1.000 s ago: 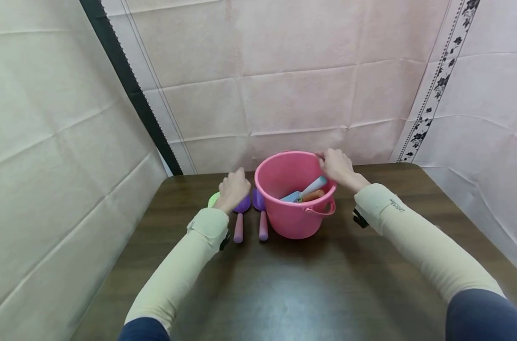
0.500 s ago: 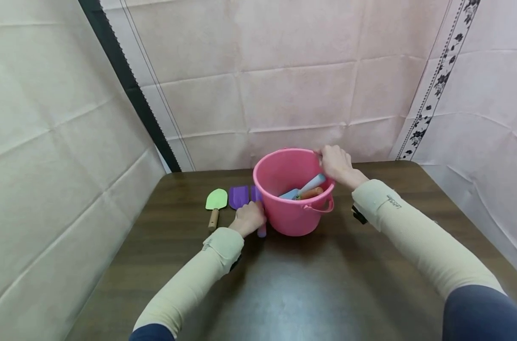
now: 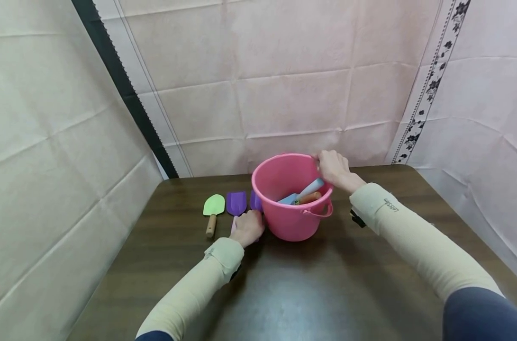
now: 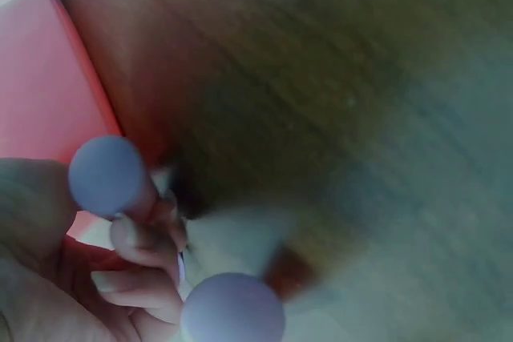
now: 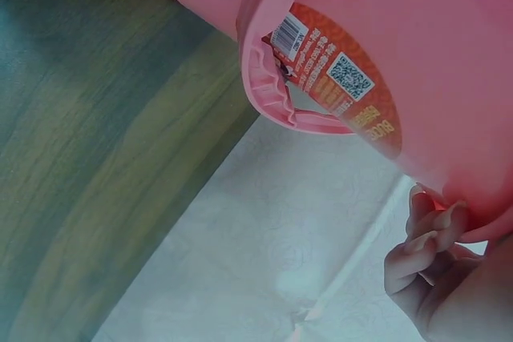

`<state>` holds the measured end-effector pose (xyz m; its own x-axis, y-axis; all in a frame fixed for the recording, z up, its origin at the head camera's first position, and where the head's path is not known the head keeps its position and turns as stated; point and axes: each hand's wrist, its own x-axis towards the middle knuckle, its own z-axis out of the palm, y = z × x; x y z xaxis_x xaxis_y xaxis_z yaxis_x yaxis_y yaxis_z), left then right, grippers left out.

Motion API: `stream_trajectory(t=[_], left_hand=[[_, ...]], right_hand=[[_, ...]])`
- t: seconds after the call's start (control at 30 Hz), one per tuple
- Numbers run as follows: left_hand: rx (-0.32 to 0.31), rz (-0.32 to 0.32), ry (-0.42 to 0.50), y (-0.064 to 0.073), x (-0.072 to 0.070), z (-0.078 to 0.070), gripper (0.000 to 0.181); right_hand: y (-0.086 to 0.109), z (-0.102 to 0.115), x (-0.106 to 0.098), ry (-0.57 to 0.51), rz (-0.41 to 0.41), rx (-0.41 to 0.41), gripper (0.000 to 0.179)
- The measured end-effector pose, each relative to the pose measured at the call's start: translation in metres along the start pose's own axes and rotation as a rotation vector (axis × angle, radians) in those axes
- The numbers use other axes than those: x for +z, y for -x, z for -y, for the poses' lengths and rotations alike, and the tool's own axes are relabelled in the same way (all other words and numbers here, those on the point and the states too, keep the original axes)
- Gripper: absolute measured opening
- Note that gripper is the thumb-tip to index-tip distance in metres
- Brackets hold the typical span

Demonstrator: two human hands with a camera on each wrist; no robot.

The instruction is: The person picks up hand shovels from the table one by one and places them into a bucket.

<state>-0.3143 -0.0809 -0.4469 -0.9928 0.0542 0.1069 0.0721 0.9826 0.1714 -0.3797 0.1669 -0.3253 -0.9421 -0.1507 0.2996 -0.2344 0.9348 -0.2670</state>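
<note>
Running off the bottom edge, your cream-and-navy sleeves (image 3: pixel 416 237) cross a glossy, wood-grained table (image 3: pixel 305 298). Your left hand (image 3: pixel 247 228), at the bucket's eight o'clock, curls thumb and fingers round one purple shovel (image 3: pixel 255 201), hiding most of its round-ended lilac handle (the left wrist view is blurred). That hand also partly covers the second purple shovel's (image 3: pixel 236 203) handle. At nine o'clock lies a green shovel (image 3: pixel 214 205), leaf-bladed, tan-handled. The smooth, tapering pink bucket (image 3: pixel 290 225) stands upright; inside, a pale blue tool (image 3: pixel 312 186) and brown handle (image 3: pixel 310 198) are partly concealed. Your right hand (image 3: pixel 334 168) grips its rim at two o'clock. Beyond, creased pale cloth (image 3: pixel 288 104) hangs.
</note>
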Motion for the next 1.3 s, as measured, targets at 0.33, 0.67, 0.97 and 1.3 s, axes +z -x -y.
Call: stream_trajectory(t=[0.33,0.67,0.97,1.3], left_hand=[[-0.01,-0.084,0.036,-0.002,0.005,0.008,0.025],[-0.016,-0.082,0.078,-0.012,-0.019,0.013,0.021],[-0.005,-0.056,0.054,-0.015,-0.042,0.019,0.031],[-0.028,-0.051,0.037,-0.019,-0.063,0.023,0.03]], right_hand=[[0.0,0.004,0.006,0.02,0.007,0.006,0.031],[0.001,0.003,0.006,0.015,-0.013,0.006,0.024],[0.0,0.004,0.003,0.013,-0.008,-0.004,0.023],[0.001,0.002,0.001,0.023,-0.019,0.003,0.025]])
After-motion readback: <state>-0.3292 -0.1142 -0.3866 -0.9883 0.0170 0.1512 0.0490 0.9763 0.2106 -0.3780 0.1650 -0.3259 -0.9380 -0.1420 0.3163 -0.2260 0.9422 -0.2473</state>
